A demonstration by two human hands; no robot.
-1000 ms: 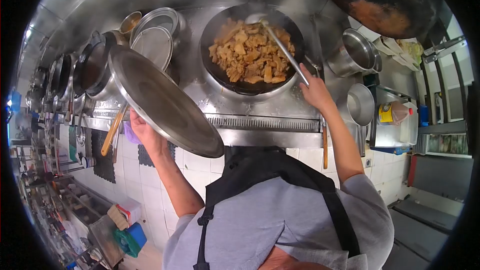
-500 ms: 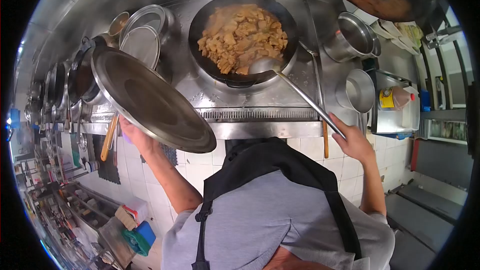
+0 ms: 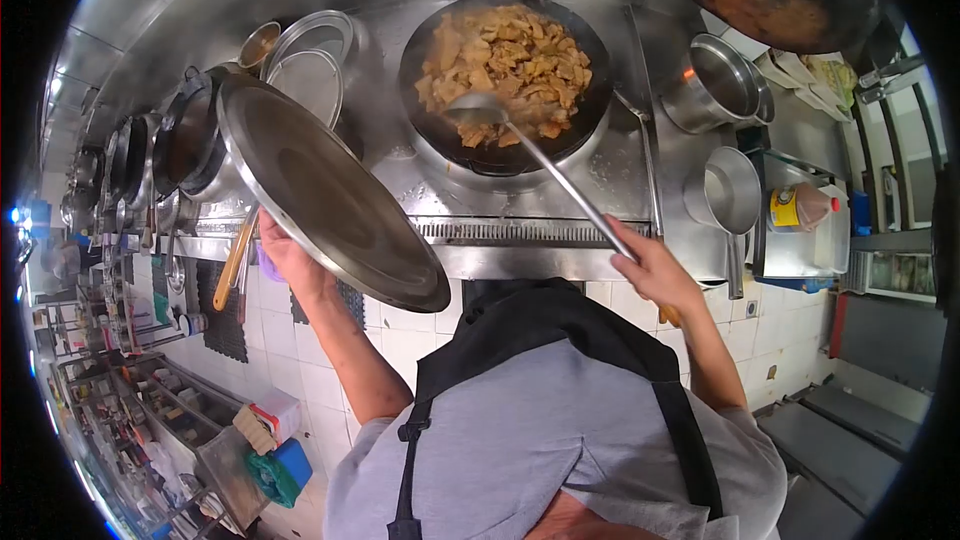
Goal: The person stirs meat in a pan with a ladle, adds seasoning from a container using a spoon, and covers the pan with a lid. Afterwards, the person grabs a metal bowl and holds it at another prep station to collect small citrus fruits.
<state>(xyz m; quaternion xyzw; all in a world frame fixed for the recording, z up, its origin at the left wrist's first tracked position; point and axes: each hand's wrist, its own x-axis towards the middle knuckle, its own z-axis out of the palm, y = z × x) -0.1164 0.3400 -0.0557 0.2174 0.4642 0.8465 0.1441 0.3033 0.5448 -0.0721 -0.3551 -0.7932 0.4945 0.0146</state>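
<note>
A dark wok [image 3: 590, 130] on the steel stove holds a heap of browned, sauced food pieces [image 3: 510, 60], with steam above. My right hand [image 3: 650, 265] is closed round the end of a long metal ladle [image 3: 560, 172]. The ladle's bowl rests at the food's lower left edge, inside the wok. On the left, my left hand [image 3: 292, 252] grips the near rim of a large round metal lid or tray [image 3: 330, 190], tilted and held clear of the wok; its fingers are partly hidden behind it.
Metal pots [image 3: 708, 90] and a saucepan [image 3: 722, 190] stand right of the wok. Beyond them is a bottle with a yellow label [image 3: 800, 208]. Strainers [image 3: 308, 90] and hanging pans [image 3: 185, 135] line the left. A large blackened pan [image 3: 770, 0] looms at upper right.
The ladle's bowl has moved from the wok's far side to its lower right edge, then left along the near side. My right hand went right, then back left. The lid stays in my left hand.
</note>
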